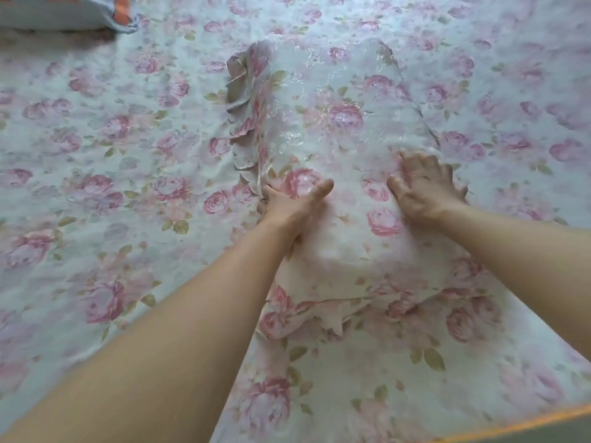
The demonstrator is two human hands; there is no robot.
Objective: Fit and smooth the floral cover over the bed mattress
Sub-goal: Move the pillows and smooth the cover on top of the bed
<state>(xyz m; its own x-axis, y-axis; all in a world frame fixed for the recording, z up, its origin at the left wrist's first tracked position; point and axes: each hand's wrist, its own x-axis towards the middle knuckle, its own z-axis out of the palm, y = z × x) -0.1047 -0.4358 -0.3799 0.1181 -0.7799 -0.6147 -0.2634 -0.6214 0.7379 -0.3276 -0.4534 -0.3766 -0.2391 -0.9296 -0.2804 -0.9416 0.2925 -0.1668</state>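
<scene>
While the left hand (289, 204) seems clamped on the pillow (335, 123) edge, the right hand (425, 187) presses it, grip splayed.

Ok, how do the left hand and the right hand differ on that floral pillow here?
The left hand grips the pillow at its frilled side edge, fingers curled around it; the right hand lies on top, away from that frill. The left thumb stretches out across the fabric, while the right hand's fingers are spread and press flat. Both rest on the same pillow, on the floral cover.
</scene>
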